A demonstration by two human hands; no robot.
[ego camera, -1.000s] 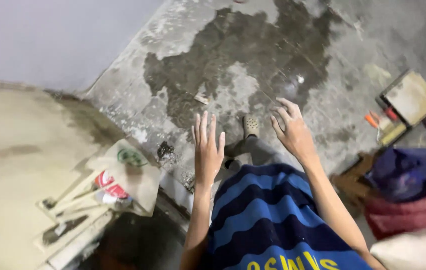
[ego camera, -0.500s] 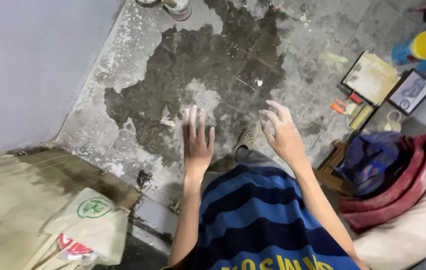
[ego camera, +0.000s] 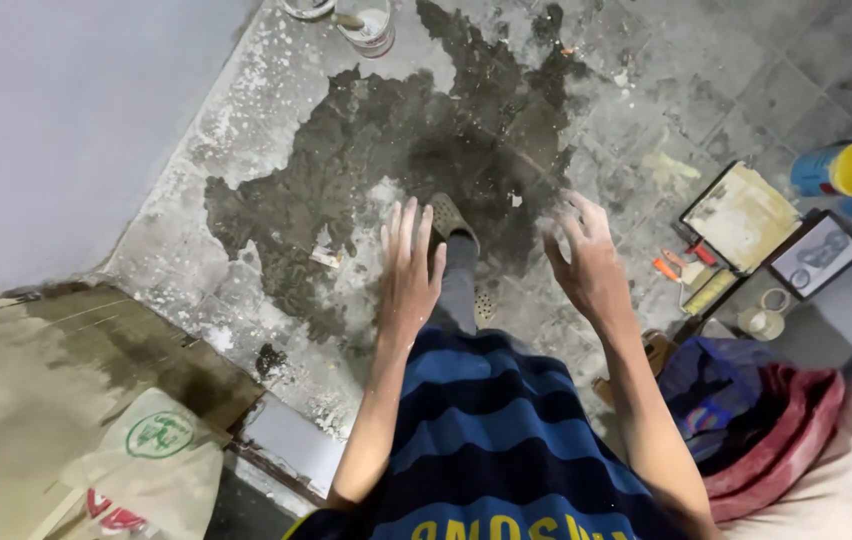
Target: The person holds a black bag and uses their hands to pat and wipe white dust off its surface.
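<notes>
Head view shows both hands empty, fingers spread wide: left hand (ego camera: 408,268) just left of the raised grey shoe (ego camera: 451,220), nearer than right hand (ego camera: 588,262). The shoe's long axis points away over the wet floor patch (ego camera: 376,150).

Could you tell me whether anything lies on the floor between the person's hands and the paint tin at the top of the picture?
Nothing solid. Between the left hand, the right hand and the paint tin lies only the dark wet patch on the floor.

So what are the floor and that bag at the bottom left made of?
The floor looks like rough grey concrete or stone tile: faint square joints, white splatter, and a dark wet patch. The bag looks like thin, matt beige plastic or woven sacking, since it crumples; which one is unclear.
</notes>
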